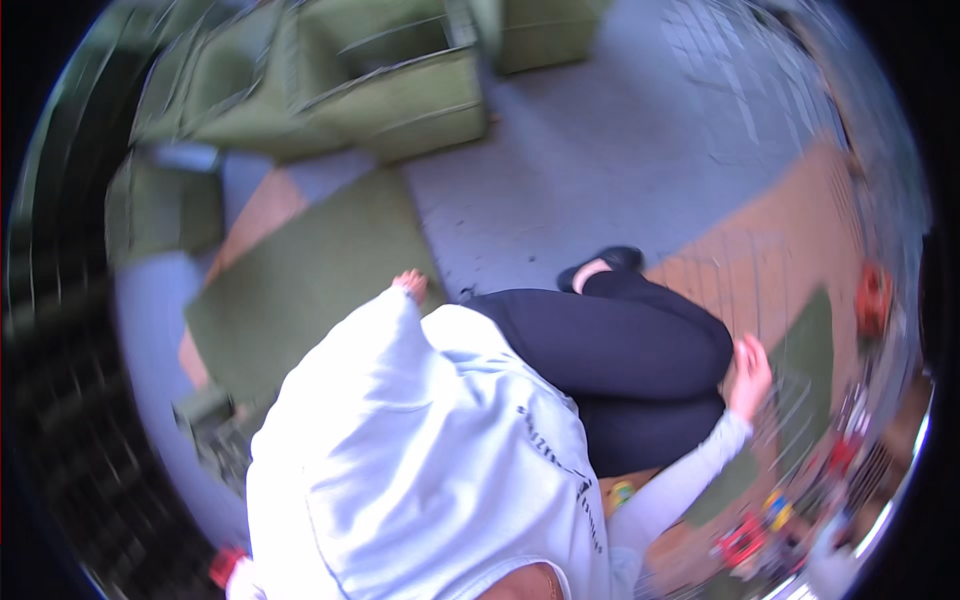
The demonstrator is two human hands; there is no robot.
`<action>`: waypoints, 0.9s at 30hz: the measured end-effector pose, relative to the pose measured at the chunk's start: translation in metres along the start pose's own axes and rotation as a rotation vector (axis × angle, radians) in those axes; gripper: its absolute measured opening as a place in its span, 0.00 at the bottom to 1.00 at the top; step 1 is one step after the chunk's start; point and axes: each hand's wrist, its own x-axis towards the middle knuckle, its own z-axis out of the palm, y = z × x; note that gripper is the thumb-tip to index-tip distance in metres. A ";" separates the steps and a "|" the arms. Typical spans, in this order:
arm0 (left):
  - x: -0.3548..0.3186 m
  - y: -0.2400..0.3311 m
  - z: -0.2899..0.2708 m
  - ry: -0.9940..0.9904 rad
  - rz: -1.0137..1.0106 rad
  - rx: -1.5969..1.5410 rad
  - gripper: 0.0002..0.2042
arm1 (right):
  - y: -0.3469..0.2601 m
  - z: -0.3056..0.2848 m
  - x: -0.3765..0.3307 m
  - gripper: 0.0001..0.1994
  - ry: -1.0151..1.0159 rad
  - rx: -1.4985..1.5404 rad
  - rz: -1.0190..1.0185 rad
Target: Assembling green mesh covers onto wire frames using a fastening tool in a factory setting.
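Observation:
My left hand (410, 284) is small and blurred, past the white sleeve, over the right edge of a flat green panel (310, 290). Its short visible fingers look slightly apart, with nothing seen in them; whether it touches the panel I cannot tell. Beside my bent knee in black trousers (620, 345), my right hand (751, 378) hangs with loosely bent fingers, a gap showing between them. Nothing shows in that hand. Brown board and a green strip (808, 360) lie nearest to it.
Several green open boxes (430, 115) stand at the far left, one smaller green box (165, 205) nearer. Grey floor (560, 150) stretches ahead. A red-orange tool (873, 300) is at the far right; blurred red items (742, 540) lie lower right. Green blocks (205, 412) sit left.

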 end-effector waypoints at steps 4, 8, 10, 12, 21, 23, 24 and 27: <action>-0.035 -0.036 0.047 0.078 -0.346 -0.406 0.23 | 0.003 0.028 0.022 0.14 -0.139 -0.081 0.025; -0.021 -0.022 0.036 0.166 -0.482 -0.617 0.29 | 0.009 0.011 0.020 0.14 -0.130 -0.108 0.091; -0.015 -0.020 0.031 0.177 -0.552 -0.673 0.33 | 0.002 0.016 0.029 0.14 -0.158 -0.140 0.112; -0.003 -0.015 0.021 0.302 -0.700 -0.818 0.35 | -0.001 0.023 0.033 0.13 -0.175 -0.141 0.130; 0.026 -0.007 -0.003 0.296 -0.855 -0.685 0.35 | 0.007 0.018 0.031 0.13 -0.176 -0.161 0.155; 0.032 -0.009 -0.003 0.290 -0.852 -0.743 0.32 | 0.006 0.016 0.026 0.13 -0.171 -0.153 0.158; 0.033 -0.011 -0.002 0.297 -0.861 -0.747 0.32 | 0.007 0.016 0.026 0.13 -0.168 -0.149 0.165; 0.020 -0.022 0.007 0.321 -0.863 -0.797 0.29 | 0.005 0.024 0.027 0.13 -0.214 -0.116 0.135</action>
